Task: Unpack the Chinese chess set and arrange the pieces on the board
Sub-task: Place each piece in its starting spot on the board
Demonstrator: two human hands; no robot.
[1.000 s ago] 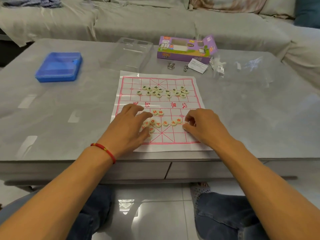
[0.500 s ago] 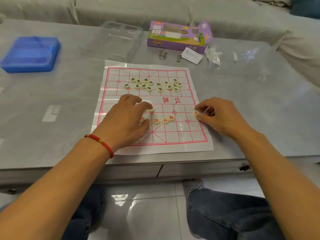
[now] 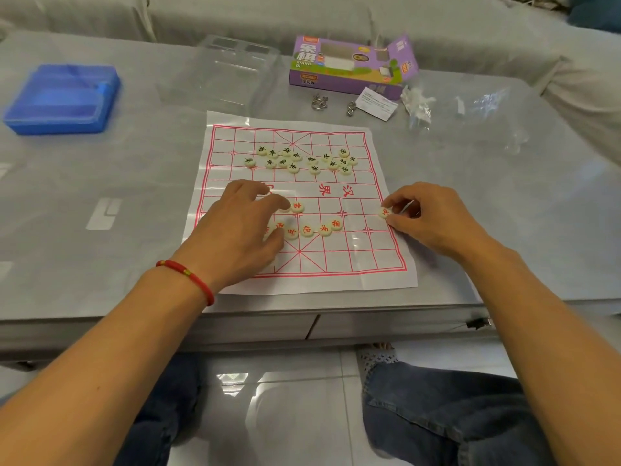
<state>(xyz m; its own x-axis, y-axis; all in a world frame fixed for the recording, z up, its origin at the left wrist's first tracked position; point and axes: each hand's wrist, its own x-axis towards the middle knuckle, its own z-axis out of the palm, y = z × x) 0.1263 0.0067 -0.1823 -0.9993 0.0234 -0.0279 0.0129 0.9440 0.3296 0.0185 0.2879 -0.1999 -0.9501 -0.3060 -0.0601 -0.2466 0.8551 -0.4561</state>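
A white paper chess board (image 3: 356, 264) with a red grid lies flat on the grey table. Several cream pieces with dark characters (image 3: 299, 160) cluster on its far half. A loose row of red-character pieces (image 3: 317, 228) lies on the near half. My left hand (image 3: 235, 227) rests over the left end of that row, fingers spread, fingertips touching pieces there; the ones beneath it are hidden. My right hand (image 3: 426, 216) pinches one red-character piece (image 3: 384, 212) at the board's right edge line.
The purple chess box (image 3: 349, 67) lies open behind the board, beside a clear plastic tray (image 3: 221, 72), two metal rings (image 3: 319, 101), a paper slip (image 3: 376, 104) and crumpled plastic wrap (image 3: 416, 102). A blue plastic case (image 3: 62, 97) sits far left. The table edge (image 3: 302, 314) runs just below the board.
My right hand carried one red piece from the middle cluster rightward to the board's right edge. My left hand stayed over the left pieces. The camera view shifted slightly.
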